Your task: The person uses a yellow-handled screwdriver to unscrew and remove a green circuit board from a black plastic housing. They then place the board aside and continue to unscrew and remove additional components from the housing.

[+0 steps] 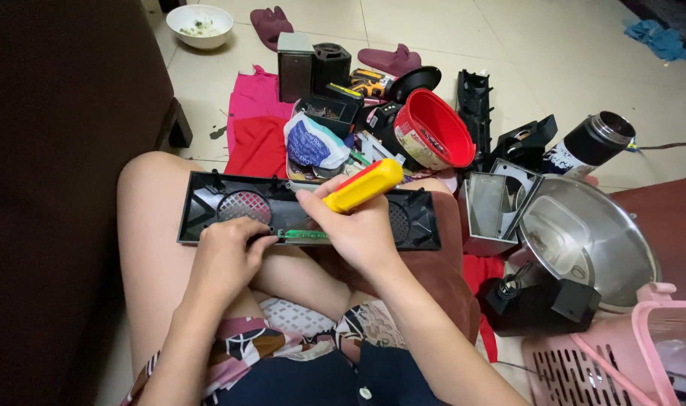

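- Tiled floor (448, 30) carries the parts spread in front of you; your lap carries the work piece.
- Your left hand (226, 256) presses down on the long black plastic speaker panel (207, 199), fingers curled over its lower edge beside the round mesh grille (243, 205). The grip is closed on the panel edge.
- Your right hand (354, 229) is wrapped tightly round the yellow-and-red handle of a screwdriver (361, 186). The shaft angles down and left toward the green circuit board (301, 234), which sits in the panel's middle section. The tip itself is too small to make out.
- The panel lies across both knees, inner side up, level, with a second grille partly hidden behind your right hand.
- Progress, as a judgement: the panel is already separated from its housing, and the board is still seated in it. Freeing the board appears to be the step in hand.
- Loose parts lie well apart on the floor: a red plastic bowl (433, 128) on its side, black housing pieces (474, 105), a steel pot (591, 237) and a black flask (591, 143).
- A pink basket (621, 361) stands at lower right, and a white bowl (200, 25) at upper left.
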